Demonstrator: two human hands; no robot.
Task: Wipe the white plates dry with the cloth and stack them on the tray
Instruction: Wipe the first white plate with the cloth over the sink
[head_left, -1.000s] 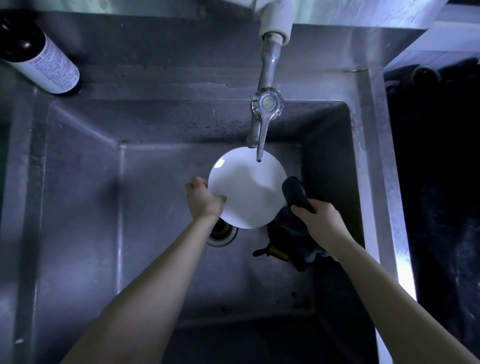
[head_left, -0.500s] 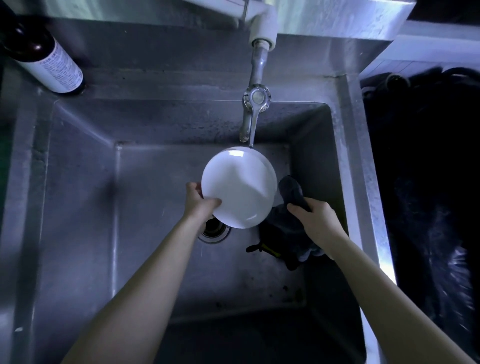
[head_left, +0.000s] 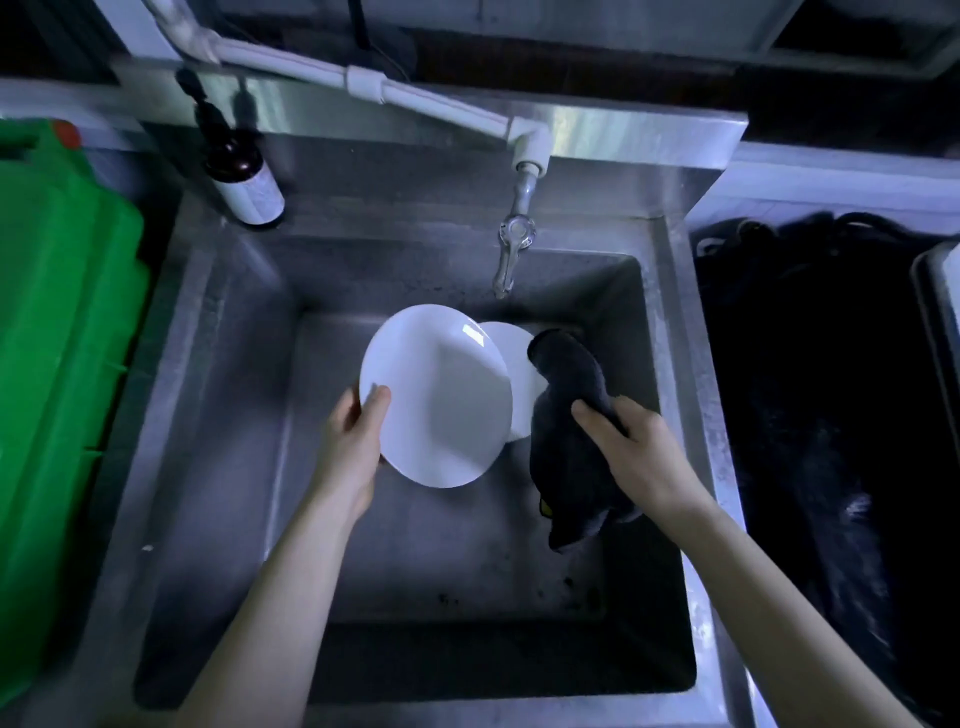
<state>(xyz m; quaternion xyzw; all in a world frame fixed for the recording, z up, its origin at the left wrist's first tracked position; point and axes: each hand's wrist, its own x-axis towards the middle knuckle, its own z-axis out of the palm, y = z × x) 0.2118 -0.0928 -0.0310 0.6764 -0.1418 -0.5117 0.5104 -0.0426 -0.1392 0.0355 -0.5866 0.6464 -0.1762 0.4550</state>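
- Fingers (head_left: 344, 415) of the left hand (head_left: 358, 452) reach behind the lower-left rim of a white plate (head_left: 436, 395), and the thumb lies on its face, pinching the edge.
- This plate is round, smooth and glossy. It is held tilted over the basin of the steel sink (head_left: 218, 415), with its upper rim below the tap (head_left: 511, 249) and apart from it.
- A second white plate (head_left: 511, 353) shows as a sliver behind the first one's right edge. I cannot tell what supports it.
- The right hand (head_left: 644, 457) has its fingers curled round a dark, soft, bunched cloth (head_left: 569, 384). The cloth's upper end overlaps the second plate's right edge, and its lower end hangs loose.
- The widest gap lies between the left hand and the sink's left wall. The cloth hangs near the right wall.
- A dark bottle (head_left: 249, 182) with a pale label stands on the rear ledge.
- A green plastic container (head_left: 57, 338) sits left of the sink.
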